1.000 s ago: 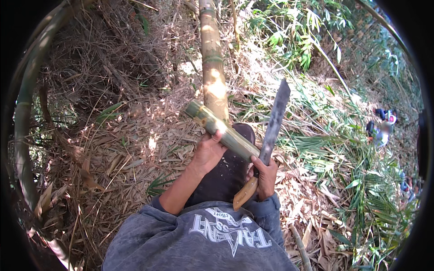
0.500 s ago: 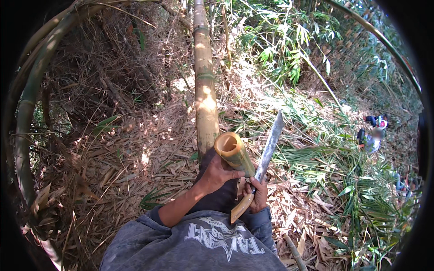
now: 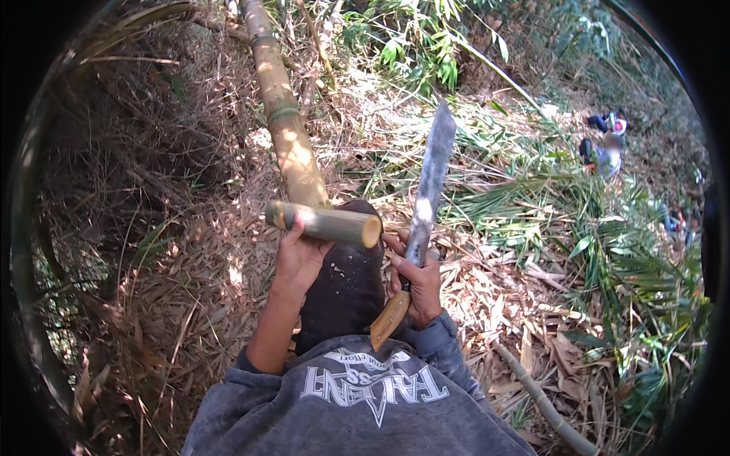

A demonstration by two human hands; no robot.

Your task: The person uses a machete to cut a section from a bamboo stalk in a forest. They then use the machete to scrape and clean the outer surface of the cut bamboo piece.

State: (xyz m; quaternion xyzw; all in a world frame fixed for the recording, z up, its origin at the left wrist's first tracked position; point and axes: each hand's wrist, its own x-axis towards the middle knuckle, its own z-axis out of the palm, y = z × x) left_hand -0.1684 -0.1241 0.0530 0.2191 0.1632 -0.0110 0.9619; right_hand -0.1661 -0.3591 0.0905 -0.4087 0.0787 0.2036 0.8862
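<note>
A short bamboo section (image 3: 327, 223) lies crosswise over my dark-clothed leg (image 3: 342, 285), its pale cut end facing right. My left hand (image 3: 298, 260) is closed round its left part from below. In my right hand (image 3: 423, 287) is a machete (image 3: 432, 175), gripped where the blade meets the wooden handle. The broad grey blade points up and away, tip far. Some right-hand fingers reach toward the bamboo's cut end; whether they touch it I cannot tell. Pale chips speckle the dark cloth on my leg.
A thick bamboo pole (image 3: 285, 121) runs away from my leg toward the far left. Dry leaves (image 3: 220, 296) cover the ground. Cut green fronds (image 3: 525, 205) lie to the right, with another person (image 3: 606, 156) beyond. A thin stick (image 3: 547, 399) lies at the near right.
The bamboo section has swung from upright, hollow end up, to nearly level, and moved left with my left hand. The machete has turned more upright. My view has shifted right.
</note>
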